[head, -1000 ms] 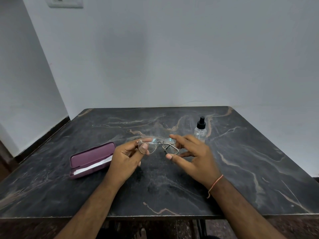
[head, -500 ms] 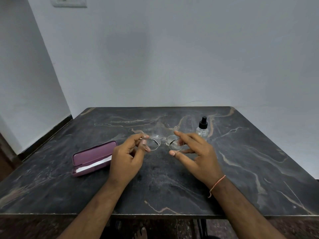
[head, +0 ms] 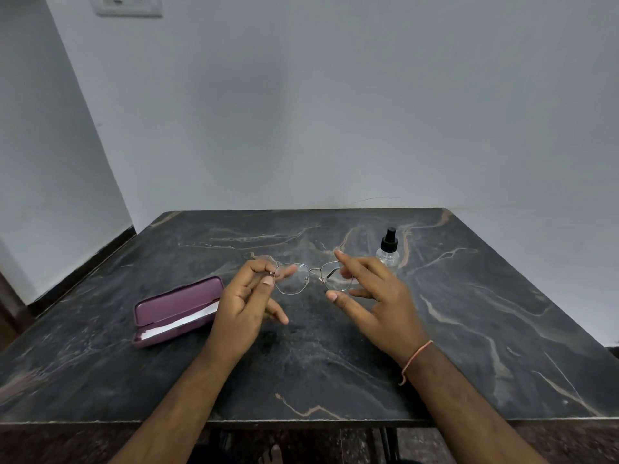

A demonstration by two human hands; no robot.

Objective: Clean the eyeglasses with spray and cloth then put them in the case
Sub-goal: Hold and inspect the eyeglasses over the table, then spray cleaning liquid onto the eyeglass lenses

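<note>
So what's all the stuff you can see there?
glasses: one, thin metal frame, clear lenses, held above the table's middle
case: one, purple, open, on the table left of the hands
cloth: one, white, inside the case
spray bottle: one, clear with black top, standing behind the right hand
table: one, dark marble with tan veins
socket: one, white, on the wall top left
left hand: pinches the glasses' left end
right hand: fingers on the right lens, orange thread on the wrist
</note>
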